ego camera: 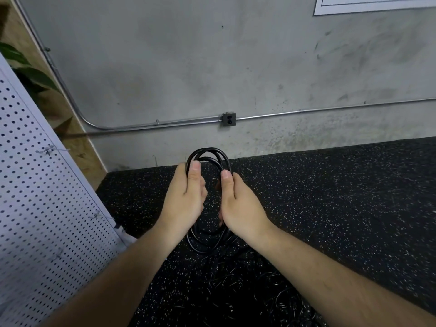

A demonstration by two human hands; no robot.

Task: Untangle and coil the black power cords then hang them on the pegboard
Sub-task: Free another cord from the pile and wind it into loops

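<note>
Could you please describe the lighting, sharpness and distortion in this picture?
Head view: dim, even light, no glare or hard shadows; the left hand, right hand and coiled cord are sharp; the loose cords barely stand out from the dark floor; the pegboard softens toward its lower corner; the wide lens slightly bows the wall pipe.

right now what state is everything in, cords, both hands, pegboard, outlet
coiled cord: wound in loops, held up in both hands
left hand: grips the coil's left side
right hand: grips the coil's right side
cord pile: tangled on the floor
pegboard: no cord hung on the part in view
wall outlet: nothing plugged in
</note>
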